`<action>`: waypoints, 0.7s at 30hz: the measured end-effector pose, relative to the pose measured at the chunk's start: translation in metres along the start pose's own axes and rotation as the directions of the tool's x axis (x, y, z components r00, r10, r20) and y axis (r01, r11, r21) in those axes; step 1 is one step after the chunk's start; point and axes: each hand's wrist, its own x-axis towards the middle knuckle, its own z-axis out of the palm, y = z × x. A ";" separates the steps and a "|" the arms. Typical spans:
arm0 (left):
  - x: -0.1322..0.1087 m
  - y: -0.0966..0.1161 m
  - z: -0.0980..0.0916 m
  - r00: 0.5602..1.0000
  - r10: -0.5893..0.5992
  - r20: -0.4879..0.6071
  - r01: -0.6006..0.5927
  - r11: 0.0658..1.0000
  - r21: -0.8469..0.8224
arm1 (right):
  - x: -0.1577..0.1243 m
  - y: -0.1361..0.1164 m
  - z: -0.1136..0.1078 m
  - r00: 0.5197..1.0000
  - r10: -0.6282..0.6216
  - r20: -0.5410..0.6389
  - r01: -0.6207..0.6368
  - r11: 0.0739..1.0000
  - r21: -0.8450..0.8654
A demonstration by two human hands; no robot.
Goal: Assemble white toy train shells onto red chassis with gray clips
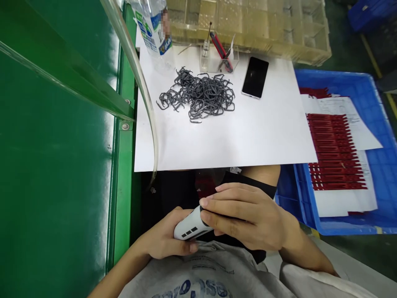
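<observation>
Device (pixel 191 228) sits before board (pixel 248 136); clips (pixel 198 94) left of phone (pixel 254 77).

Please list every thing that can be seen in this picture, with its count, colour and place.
board: one, white, centre.
clips: one tangled pile, grey, on the board.
phone: one, black, right of the pile.
bottle: one, clear with a label, far left corner of the board.
holder: one, clear, behind the pile, with a red-handled tool inside.
box: one, clear yellowish, behind the board.
crate: one, blue, right.
strips: many, red, in the crate.
tube: one, clear, along the board's left edge.
device: one, white, in both hands.
left hand: grips the device.
right hand: covers the device's end.
</observation>
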 end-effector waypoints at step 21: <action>0.006 0.032 0.021 0.995 0.017 -0.099 0.019 0.937 0.348 | -0.058 -0.007 0.025 0.846 0.393 -0.361 -0.296 0.908 0.295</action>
